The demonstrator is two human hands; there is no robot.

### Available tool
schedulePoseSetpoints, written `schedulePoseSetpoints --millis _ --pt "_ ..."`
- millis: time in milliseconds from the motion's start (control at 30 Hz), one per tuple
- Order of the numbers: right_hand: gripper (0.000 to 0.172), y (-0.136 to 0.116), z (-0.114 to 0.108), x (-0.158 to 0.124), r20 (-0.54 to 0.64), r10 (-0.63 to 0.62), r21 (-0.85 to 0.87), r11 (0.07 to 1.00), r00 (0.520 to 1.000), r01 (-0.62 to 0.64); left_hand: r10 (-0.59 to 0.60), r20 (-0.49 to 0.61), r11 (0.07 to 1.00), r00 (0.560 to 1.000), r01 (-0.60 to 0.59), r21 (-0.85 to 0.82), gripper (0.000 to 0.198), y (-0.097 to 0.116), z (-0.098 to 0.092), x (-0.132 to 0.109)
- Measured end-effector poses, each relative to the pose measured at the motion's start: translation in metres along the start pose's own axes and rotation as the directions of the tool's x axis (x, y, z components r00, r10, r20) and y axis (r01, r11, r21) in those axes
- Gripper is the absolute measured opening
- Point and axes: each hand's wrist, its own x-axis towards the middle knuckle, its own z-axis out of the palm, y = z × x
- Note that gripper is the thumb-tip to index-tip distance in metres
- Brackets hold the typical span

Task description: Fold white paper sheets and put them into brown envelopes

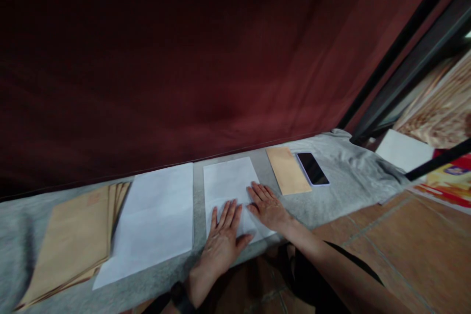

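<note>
A white sheet of paper [228,175] lies on the grey cloth-covered surface in front of me, and a crease seems to run across it. My left hand [222,243] rests flat on its lower left part, fingers spread. On the right side of the same sheet lies my right hand [268,206], palm down with the fingers stretched out. Neither hand grips anything. To the left is a stack of white paper [158,216]. A single brown envelope [288,170] lies to the right of the sheet.
Several brown envelopes [75,235] are piled at the far left. A phone [313,169] lies beside the single envelope. The grey cloth [353,171] is wrinkled at the right end. A dark red curtain [221,68] stands behind, and dark metal bars [401,54] rise at the right.
</note>
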Motion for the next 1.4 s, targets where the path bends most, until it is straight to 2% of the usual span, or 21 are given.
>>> schedulePoseSetpoints --millis 267,400,533,667,800,933,1100,1233,1400 --pt "0.054 0.001 0.001 0.001 -0.020 -0.004 0.029 1.000 1.000 0.005 0.079 0.189 0.991 0.979 -0.057 -0.120 0.086 -0.003 -0.026 -0.007" --pt "0.051 0.002 0.001 0.003 -0.040 -0.015 0.052 0.998 0.999 0.018 0.119 0.228 0.987 0.966 -0.090 -0.135 0.079 -0.002 -0.035 -0.011" --pt "0.054 -0.005 -0.004 0.010 -0.037 -0.045 0.131 0.990 0.998 0.050 0.150 0.231 0.982 0.961 -0.117 -0.149 0.075 -0.002 -0.040 -0.013" --pt "0.054 -0.023 -0.010 0.018 0.022 -0.205 0.272 0.943 0.979 0.191 0.165 0.215 0.978 0.963 -0.131 -0.165 0.073 -0.001 -0.042 -0.013" --pt "0.047 -0.041 -0.008 0.025 0.054 -0.342 0.391 0.872 0.938 0.295 0.167 0.143 0.970 0.975 -0.136 -0.203 0.061 0.004 -0.044 -0.014" --pt "0.044 -0.044 -0.001 0.039 0.061 -0.302 0.367 0.893 0.951 0.260 0.073 0.070 0.972 0.995 -0.055 -0.230 0.037 0.000 -0.047 -0.004" --pt "0.044 -0.036 0.003 0.058 0.023 -0.184 0.242 0.955 0.983 0.173 -0.137 -0.006 0.980 0.991 0.134 -0.149 0.043 -0.023 -0.033 0.019" --pt "0.047 -0.035 0.012 0.063 -0.009 -0.129 0.155 0.980 0.992 0.129 -0.220 -0.111 0.975 0.969 0.214 -0.068 0.057 -0.036 -0.007 0.031" --pt "0.048 -0.035 0.024 0.062 -0.017 -0.078 0.087 0.993 0.997 0.079 -0.306 -0.105 0.951 0.946 0.308 0.008 0.063 -0.038 0.017 0.033"
